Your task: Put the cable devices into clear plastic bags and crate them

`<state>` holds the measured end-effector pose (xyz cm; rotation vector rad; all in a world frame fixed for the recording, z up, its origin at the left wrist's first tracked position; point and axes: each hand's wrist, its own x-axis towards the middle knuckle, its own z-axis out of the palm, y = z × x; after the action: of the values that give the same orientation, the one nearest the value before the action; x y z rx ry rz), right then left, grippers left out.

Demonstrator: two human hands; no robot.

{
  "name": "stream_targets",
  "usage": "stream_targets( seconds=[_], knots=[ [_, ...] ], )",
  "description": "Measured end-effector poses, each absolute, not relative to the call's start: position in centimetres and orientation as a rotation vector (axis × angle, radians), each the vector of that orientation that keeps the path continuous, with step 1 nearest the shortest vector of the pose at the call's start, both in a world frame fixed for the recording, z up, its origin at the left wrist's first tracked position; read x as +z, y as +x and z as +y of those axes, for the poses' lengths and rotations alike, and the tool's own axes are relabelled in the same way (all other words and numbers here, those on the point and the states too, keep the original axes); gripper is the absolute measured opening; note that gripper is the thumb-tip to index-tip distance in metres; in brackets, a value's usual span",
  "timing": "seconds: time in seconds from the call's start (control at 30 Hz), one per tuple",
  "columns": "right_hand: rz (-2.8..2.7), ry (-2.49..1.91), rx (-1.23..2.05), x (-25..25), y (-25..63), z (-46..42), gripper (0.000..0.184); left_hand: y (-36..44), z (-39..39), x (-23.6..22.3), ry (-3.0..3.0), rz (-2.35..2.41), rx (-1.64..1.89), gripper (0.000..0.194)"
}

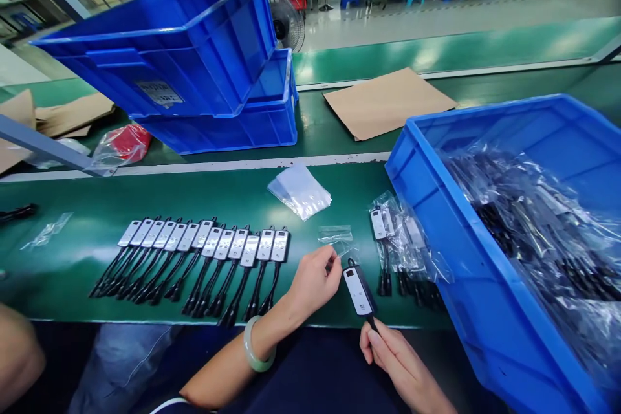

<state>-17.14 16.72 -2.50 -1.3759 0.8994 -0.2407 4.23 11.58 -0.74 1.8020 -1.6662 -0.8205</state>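
Pinching the cable below the device (pixel 358 290), the right hand (pixel 395 356) holds it over the table's (pixel 169 194) edge; its casing looks light and stiff, best gripped there. The left hand (pixel 315 278) pinches a slippery-looking clear bag (pixel 339 247).

Left wrist: one bangle (pixel 248 344), pale green, thick, rounded in section, smooth and glossy; material cannot be told. Torso: garment (pixel 334 372) in dark navy, plain over the visible area. Left upper arm: dark sleeve (pixel 187 408) with a narrow white band along its edge, partly cut off by the lower frame. Both forearms bare, fingers slender.
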Motion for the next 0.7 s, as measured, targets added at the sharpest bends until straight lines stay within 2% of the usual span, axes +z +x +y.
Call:
stream_targets(
  seconds=[0.23, 0.47, 0.7],
  knots=[
    [0.826, -1.223, -0.370, -3.2, -16.4, 15.9, 0.041, 3.4, 12.0, 0.0, 1.736, -1.998, -0.575, 0.018],
    [0.725, -1.043, -0.413, -4.2, -15.0, 15.0, 0.042, 3.1, 12.5, 0.8, 1.511, -2.185, -0.577, 0.017],
    [0.574, -0.654, -0.564, -4.5, -13.9, 14.7, 0.042, 3.8, 12.5, 1.0, 1.573, -2.118, -0.536, 0.013]
  ],
)
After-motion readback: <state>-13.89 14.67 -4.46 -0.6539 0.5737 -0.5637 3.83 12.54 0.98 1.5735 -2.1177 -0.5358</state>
